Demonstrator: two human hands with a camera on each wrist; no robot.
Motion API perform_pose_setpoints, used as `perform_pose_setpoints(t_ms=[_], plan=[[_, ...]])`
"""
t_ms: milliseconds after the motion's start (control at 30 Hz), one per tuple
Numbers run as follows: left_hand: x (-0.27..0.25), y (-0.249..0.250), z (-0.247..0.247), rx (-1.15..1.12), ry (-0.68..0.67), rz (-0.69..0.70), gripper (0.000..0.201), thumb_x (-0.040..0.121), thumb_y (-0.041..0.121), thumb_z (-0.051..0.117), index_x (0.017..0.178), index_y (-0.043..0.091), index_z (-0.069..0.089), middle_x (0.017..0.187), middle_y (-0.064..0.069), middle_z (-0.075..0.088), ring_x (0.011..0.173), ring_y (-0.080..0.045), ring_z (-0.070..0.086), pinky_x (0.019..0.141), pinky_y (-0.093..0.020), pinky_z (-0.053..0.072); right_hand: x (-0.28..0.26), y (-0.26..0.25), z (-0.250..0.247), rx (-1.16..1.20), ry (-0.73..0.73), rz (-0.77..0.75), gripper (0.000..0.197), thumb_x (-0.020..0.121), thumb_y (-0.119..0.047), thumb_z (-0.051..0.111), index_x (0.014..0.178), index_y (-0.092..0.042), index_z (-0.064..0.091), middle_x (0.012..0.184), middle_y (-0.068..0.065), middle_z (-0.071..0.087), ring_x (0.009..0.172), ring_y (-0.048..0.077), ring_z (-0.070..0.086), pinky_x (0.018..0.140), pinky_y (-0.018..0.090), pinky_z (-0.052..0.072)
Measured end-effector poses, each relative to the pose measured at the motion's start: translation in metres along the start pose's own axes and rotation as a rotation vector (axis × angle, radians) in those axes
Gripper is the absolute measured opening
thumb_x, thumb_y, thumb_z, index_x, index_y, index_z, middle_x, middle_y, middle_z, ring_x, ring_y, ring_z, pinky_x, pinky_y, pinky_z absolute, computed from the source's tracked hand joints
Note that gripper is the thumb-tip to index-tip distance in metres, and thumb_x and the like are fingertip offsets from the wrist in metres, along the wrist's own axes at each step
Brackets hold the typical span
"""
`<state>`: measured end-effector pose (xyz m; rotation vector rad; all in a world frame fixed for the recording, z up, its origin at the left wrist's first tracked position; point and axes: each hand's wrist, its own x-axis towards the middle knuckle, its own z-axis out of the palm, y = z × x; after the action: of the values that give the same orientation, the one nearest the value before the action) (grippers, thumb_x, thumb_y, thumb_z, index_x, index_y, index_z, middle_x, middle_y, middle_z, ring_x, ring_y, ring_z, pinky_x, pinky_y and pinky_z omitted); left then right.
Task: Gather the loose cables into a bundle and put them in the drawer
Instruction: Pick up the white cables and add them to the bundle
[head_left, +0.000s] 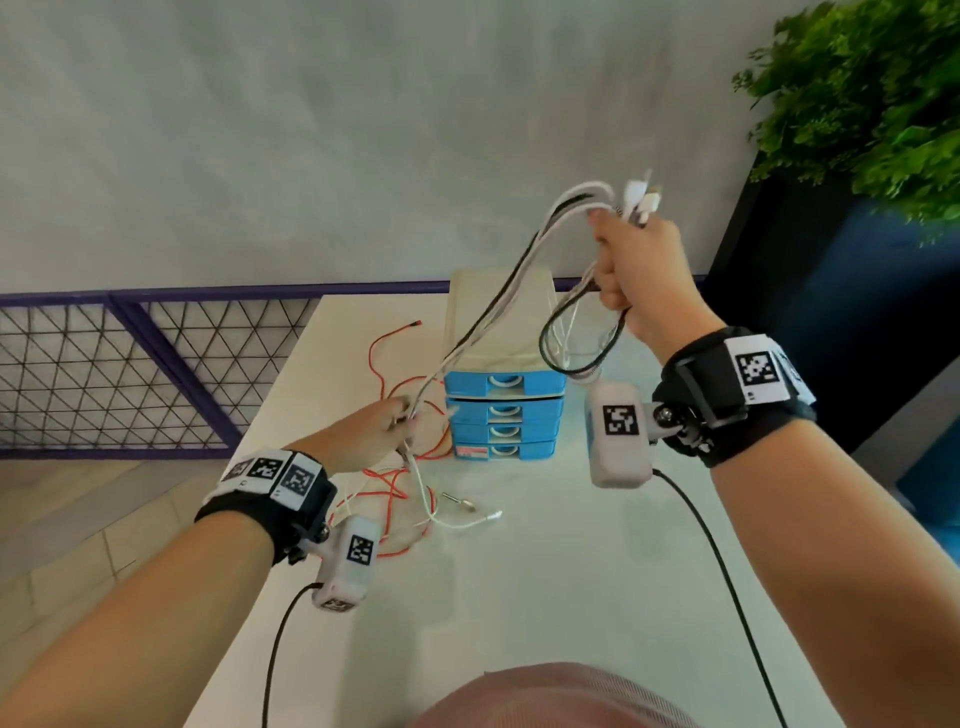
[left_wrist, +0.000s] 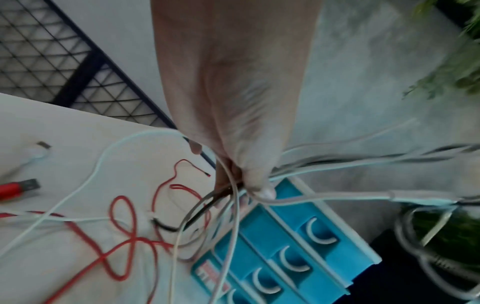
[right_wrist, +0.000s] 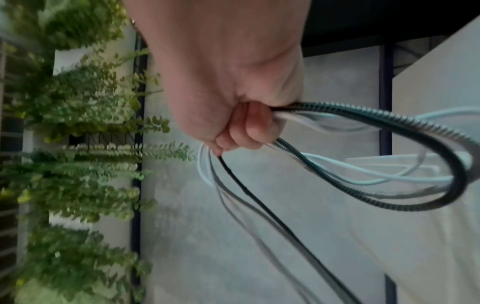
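My right hand (head_left: 631, 275) is raised above the drawer unit (head_left: 501, 374) and grips a bundle of white and black cables (head_left: 498, 306); plug ends (head_left: 641, 200) stick out above the fist and a loop (head_left: 574, 338) hangs below it. In the right wrist view the fingers (right_wrist: 249, 127) curl round a ribbed black cable (right_wrist: 389, 127) and white ones. The strands slope down to my left hand (head_left: 387, 423), which pinches them left of the drawers; the thumb (left_wrist: 257, 181) presses on them. A red cable (head_left: 387, 488) lies tangled on the white table (head_left: 519, 597). All the blue drawers (left_wrist: 291, 246) are closed.
A red USB plug (left_wrist: 19, 188) and a white cable end (head_left: 491, 516) lie on the table. A purple-framed mesh railing (head_left: 130, 374) runs behind the table's left edge. A green plant (head_left: 872, 98) over a dark planter stands at the right.
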<state>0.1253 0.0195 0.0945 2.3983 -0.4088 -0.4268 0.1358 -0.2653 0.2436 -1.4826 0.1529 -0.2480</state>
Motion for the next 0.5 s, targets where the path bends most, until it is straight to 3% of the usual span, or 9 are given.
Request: perform_pose_setpoints(t_ms=[133, 200, 267, 333, 367, 400, 433, 500], plan=[[-0.006, -0.024, 0.008, 0.054, -0.053, -0.155, 0.028, 0.098, 0.037, 0.041, 0.077, 0.026, 0.056, 0.082, 0.006, 0.061, 0.083, -0.013, 0.058, 0.083, -0.021, 0.044, -0.002, -0.012, -0.003, 0.128, 0.004, -0.038, 0.025, 0.096, -0.017, 0.051, 0.072, -0.017, 0.044, 0.042, -0.009, 0.033, 0.035, 0.007, 0.025, 0.035, 0.019, 0.019], [-0.007, -0.029, 0.01, 0.13, -0.087, -0.209, 0.032, 0.087, 0.052, 0.043, 0.084, 0.024, 0.06, 0.091, 0.001, 0.068, 0.091, -0.018, 0.062, 0.095, -0.033, 0.045, -0.004, -0.011, 0.0, 0.154, -0.01, -0.03, 0.026, 0.096, -0.018, 0.051, 0.072, -0.017, 0.044, 0.043, -0.009, 0.033, 0.035, 0.007, 0.024, 0.034, 0.018, 0.019], [-0.008, -0.028, 0.013, 0.271, -0.078, -0.253, 0.033, 0.086, 0.046, 0.045, 0.096, 0.018, 0.059, 0.09, -0.002, 0.067, 0.093, -0.024, 0.06, 0.104, -0.041, 0.037, -0.006, -0.007, 0.004, 0.183, -0.022, -0.008, 0.026, 0.096, -0.018, 0.051, 0.072, -0.017, 0.043, 0.043, -0.009, 0.032, 0.035, 0.007, 0.024, 0.034, 0.018, 0.019], [-0.01, -0.024, 0.017, 0.389, -0.036, -0.264, 0.024, 0.093, 0.033, 0.042, 0.095, 0.013, 0.056, 0.077, 0.004, 0.058, 0.089, -0.023, 0.054, 0.111, -0.042, 0.02, -0.007, -0.005, 0.006, 0.218, -0.017, 0.017, 0.027, 0.096, -0.017, 0.051, 0.071, -0.018, 0.042, 0.043, -0.009, 0.032, 0.034, 0.006, 0.024, 0.033, 0.017, 0.019], [-0.01, -0.024, 0.018, 0.416, -0.021, -0.265, 0.02, 0.092, 0.03, 0.041, 0.088, 0.015, 0.054, 0.073, 0.005, 0.054, 0.085, -0.022, 0.053, 0.111, -0.042, 0.019, -0.008, -0.004, 0.006, 0.234, -0.01, 0.023, 0.027, 0.096, -0.017, 0.051, 0.071, -0.018, 0.042, 0.042, -0.01, 0.032, 0.033, 0.006, 0.024, 0.033, 0.017, 0.019], [-0.01, -0.026, 0.02, 0.431, -0.002, -0.259, 0.017, 0.091, 0.028, 0.041, 0.08, 0.018, 0.049, 0.069, 0.006, 0.051, 0.08, -0.022, 0.052, 0.106, -0.04, 0.026, -0.008, -0.004, 0.007, 0.246, -0.002, 0.025, 0.027, 0.096, -0.017, 0.051, 0.071, -0.018, 0.041, 0.042, -0.01, 0.033, 0.033, 0.006, 0.024, 0.033, 0.017, 0.019], [-0.011, -0.028, 0.019, 0.416, 0.013, -0.264, 0.017, 0.089, 0.029, 0.042, 0.075, 0.019, 0.045, 0.067, 0.005, 0.051, 0.075, -0.023, 0.051, 0.095, -0.038, 0.037, -0.009, -0.005, 0.007, 0.253, 0.006, 0.023, 0.027, 0.096, -0.017, 0.051, 0.071, -0.018, 0.041, 0.042, -0.01, 0.033, 0.033, 0.006, 0.025, 0.033, 0.017, 0.019], [-0.011, -0.036, 0.019, 0.326, 0.038, -0.263, 0.023, 0.088, 0.039, 0.049, 0.075, 0.02, 0.047, 0.071, 0.002, 0.056, 0.071, -0.023, 0.055, 0.071, -0.036, 0.044, -0.009, -0.007, 0.008, 0.258, 0.016, 0.009, 0.027, 0.096, -0.016, 0.051, 0.071, -0.018, 0.041, 0.043, -0.009, 0.033, 0.034, 0.007, 0.024, 0.033, 0.017, 0.019]])
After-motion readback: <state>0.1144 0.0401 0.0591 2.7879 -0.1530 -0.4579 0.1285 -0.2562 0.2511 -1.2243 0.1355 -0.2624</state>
